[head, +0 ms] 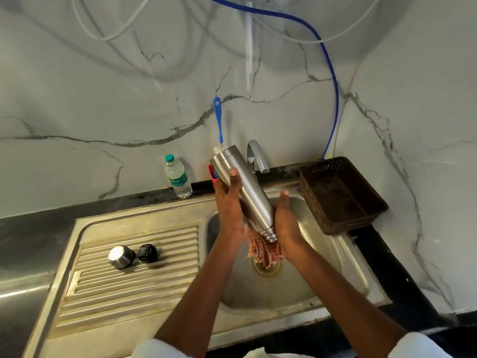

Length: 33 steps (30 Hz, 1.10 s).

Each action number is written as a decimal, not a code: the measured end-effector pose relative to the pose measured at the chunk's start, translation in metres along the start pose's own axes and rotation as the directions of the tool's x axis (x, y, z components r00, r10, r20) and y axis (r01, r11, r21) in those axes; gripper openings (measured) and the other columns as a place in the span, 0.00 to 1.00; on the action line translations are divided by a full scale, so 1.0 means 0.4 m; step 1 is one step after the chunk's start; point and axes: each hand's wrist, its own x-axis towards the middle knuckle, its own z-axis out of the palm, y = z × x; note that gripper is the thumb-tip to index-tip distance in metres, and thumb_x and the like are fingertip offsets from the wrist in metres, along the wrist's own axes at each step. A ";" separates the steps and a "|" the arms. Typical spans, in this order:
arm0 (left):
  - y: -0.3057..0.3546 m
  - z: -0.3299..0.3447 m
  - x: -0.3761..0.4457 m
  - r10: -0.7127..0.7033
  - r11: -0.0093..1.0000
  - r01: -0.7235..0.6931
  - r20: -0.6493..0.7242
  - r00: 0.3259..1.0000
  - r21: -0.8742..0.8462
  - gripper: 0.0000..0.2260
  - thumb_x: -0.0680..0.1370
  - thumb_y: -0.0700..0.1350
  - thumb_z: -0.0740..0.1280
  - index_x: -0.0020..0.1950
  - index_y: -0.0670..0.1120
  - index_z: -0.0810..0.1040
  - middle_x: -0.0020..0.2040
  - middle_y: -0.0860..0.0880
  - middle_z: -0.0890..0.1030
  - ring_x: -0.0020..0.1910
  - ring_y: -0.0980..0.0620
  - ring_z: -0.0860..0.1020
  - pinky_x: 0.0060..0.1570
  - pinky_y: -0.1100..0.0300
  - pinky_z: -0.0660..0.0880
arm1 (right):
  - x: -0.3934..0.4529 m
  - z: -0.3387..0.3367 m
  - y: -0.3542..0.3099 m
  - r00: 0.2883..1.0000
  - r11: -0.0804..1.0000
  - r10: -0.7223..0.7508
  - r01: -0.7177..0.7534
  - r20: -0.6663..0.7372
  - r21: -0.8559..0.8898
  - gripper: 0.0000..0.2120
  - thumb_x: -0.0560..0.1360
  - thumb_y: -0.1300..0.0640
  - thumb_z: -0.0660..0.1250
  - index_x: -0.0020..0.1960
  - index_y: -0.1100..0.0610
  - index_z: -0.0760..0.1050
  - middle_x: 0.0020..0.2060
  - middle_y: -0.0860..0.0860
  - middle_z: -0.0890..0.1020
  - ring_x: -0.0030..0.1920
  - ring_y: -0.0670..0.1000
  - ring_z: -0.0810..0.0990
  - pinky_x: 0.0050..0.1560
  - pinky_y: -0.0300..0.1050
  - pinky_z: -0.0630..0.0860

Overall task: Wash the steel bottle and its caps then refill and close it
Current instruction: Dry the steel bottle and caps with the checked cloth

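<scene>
The steel bottle [242, 187] is tilted over the sink basin [335, 267], base up toward the wall and open threaded mouth pointing down at me. My left hand [228, 205] grips its body, thumb across the front. My right hand [286, 223] cups the neck end and holds a reddish striped cloth [263, 250] that hangs below the mouth, above the drain. A steel cap [120, 256] and a black inner cap [147, 253] lie side by side on the ribbed drainboard [134, 288] to the left.
A chrome tap [256, 157] stands behind the bottle. A brown perforated basket [340, 195] sits at the sink's right rim. A clear plastic water bottle [177, 177] stands by the wall, and a blue bottle brush [218, 120] rises from a red holder [213, 174].
</scene>
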 end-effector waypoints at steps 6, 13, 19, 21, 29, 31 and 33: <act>0.036 0.018 0.012 -0.212 0.952 0.150 -0.223 0.951 -0.267 0.29 0.65 0.62 0.82 0.57 0.44 0.83 0.49 0.40 0.88 0.47 0.40 0.86 0.52 0.45 0.84 | -0.021 0.007 -0.041 0.964 0.913 -0.259 0.225 -0.059 -0.339 0.42 0.80 0.28 0.41 0.55 0.57 0.83 0.52 0.61 0.84 0.56 0.62 0.82 0.62 0.57 0.76; -0.017 -0.032 -0.009 -0.156 0.955 0.100 -0.185 0.970 -0.280 0.38 0.66 0.71 0.76 0.66 0.46 0.80 0.55 0.39 0.87 0.55 0.38 0.85 0.59 0.43 0.82 | 0.003 -0.014 -0.060 0.966 0.984 0.081 -0.039 0.244 -0.172 0.38 0.80 0.28 0.45 0.49 0.57 0.82 0.42 0.60 0.85 0.44 0.60 0.85 0.55 0.57 0.82; 0.012 -0.039 -0.044 -0.359 0.894 0.258 -0.241 0.902 -0.365 0.35 0.66 0.57 0.83 0.68 0.46 0.76 0.58 0.42 0.85 0.56 0.41 0.84 0.62 0.40 0.80 | -0.099 0.001 -0.041 0.853 0.587 -0.516 0.284 -0.079 -0.758 0.42 0.80 0.29 0.38 0.54 0.55 0.82 0.49 0.58 0.84 0.52 0.62 0.82 0.46 0.51 0.69; 0.027 -0.044 -0.050 -0.427 0.851 0.309 -0.214 0.879 -0.425 0.26 0.71 0.50 0.81 0.65 0.45 0.76 0.55 0.41 0.84 0.54 0.40 0.83 0.57 0.42 0.81 | -0.079 0.014 -0.038 0.923 0.676 -0.382 0.252 -0.038 -0.692 0.43 0.79 0.27 0.39 0.56 0.55 0.81 0.51 0.59 0.84 0.54 0.61 0.82 0.49 0.50 0.70; 0.025 -0.155 -0.052 -0.388 0.698 0.247 -0.065 0.919 -0.672 0.26 0.76 0.43 0.76 0.72 0.44 0.72 0.63 0.36 0.82 0.64 0.35 0.80 0.63 0.32 0.77 | -0.041 -0.025 -0.007 0.942 0.945 0.147 -0.224 0.301 0.239 0.38 0.78 0.26 0.54 0.60 0.59 0.78 0.50 0.65 0.86 0.52 0.65 0.85 0.59 0.63 0.79; 0.004 -0.170 -0.056 -0.412 0.669 0.202 -0.131 0.902 -0.716 0.26 0.77 0.43 0.77 0.72 0.44 0.72 0.64 0.36 0.83 0.65 0.34 0.79 0.69 0.31 0.72 | -0.068 0.009 0.010 0.981 0.969 -0.033 -0.014 0.189 0.245 0.37 0.75 0.24 0.55 0.60 0.55 0.80 0.51 0.64 0.86 0.47 0.63 0.85 0.47 0.58 0.83; -0.017 -0.164 -0.068 -0.393 0.706 0.165 -0.186 0.901 -0.689 0.31 0.74 0.44 0.79 0.74 0.44 0.71 0.64 0.37 0.83 0.65 0.36 0.81 0.70 0.34 0.74 | -0.096 0.061 0.031 0.968 0.968 -0.228 0.215 0.102 0.127 0.30 0.79 0.26 0.53 0.67 0.45 0.78 0.59 0.56 0.84 0.54 0.58 0.83 0.45 0.50 0.81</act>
